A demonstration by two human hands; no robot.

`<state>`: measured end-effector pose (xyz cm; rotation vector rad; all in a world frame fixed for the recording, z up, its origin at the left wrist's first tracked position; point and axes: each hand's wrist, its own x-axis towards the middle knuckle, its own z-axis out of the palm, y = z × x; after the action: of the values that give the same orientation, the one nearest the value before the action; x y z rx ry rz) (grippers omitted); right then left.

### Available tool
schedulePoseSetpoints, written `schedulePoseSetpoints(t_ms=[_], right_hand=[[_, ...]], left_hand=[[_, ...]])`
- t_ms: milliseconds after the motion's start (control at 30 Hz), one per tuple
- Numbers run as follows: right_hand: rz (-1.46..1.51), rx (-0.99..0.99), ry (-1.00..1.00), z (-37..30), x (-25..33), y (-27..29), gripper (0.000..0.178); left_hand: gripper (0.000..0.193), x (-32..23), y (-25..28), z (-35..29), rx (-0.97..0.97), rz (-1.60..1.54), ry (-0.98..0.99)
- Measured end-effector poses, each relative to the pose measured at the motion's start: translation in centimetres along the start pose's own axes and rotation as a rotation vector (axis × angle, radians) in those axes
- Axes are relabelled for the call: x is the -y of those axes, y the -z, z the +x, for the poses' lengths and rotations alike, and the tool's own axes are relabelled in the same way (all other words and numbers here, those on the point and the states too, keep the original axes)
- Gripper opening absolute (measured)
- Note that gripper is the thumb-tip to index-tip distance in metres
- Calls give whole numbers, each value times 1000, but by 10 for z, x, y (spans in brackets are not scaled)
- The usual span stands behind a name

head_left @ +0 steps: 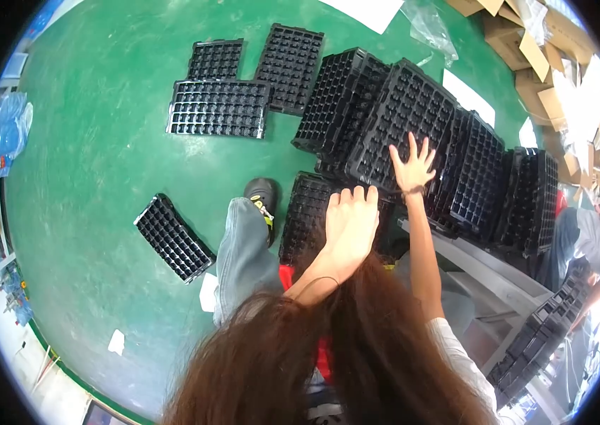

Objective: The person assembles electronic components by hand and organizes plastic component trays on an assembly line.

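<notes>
My right hand [413, 168] lies with spread fingers on the pocketed face of a large black plastic tray [399, 106], which leans at the front of a stack. Nearer to me, my left hand [353, 221] is closed, its fingers curled down and away from view. Whatever it may hold is hidden beneath it. Just left of that hand stands another black tray [305, 212], partly covered by my hand and hair. More black trays [480, 170] stand packed together to the right of my right hand.
On the green floor [101, 163] lie several loose trays, including one tray [220, 108] at the far left and another tray [174, 238] by my shoe [261, 198]. Cardboard boxes [512, 42] pile up at the far right. A grey metal beam [484, 265] runs below the stacks. Another person [590, 237] is at the right edge.
</notes>
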<state>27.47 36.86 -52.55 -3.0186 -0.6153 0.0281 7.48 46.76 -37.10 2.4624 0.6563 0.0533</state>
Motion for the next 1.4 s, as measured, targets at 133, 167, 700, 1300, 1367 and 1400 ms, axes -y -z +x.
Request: schedulePoseSetpoints(t_ms=[133,167,700,1300,1367,1400], right_hand=[[3,-48,-43,-14,-22,7,67],[26,-87,-24,-13,-25,13,66],[485,369,-301,75,188,-71,100],[1097,-283,-5,20,-13,116,36],[1012,-328,-40,17,-65,104,35],[993,-309,-65,18,-76,93,35]], left_hand=[[37,-11,-14,2,-51,38,-35],[37,-14,-14,2,-51,37,-38],[11,-6,16,16,-253,-60,68],[34,0,43,16,-582,-317,-43],[32,-3,40,15,-561,-333,-42],[31,-2,45,13,-568,-314,-40]])
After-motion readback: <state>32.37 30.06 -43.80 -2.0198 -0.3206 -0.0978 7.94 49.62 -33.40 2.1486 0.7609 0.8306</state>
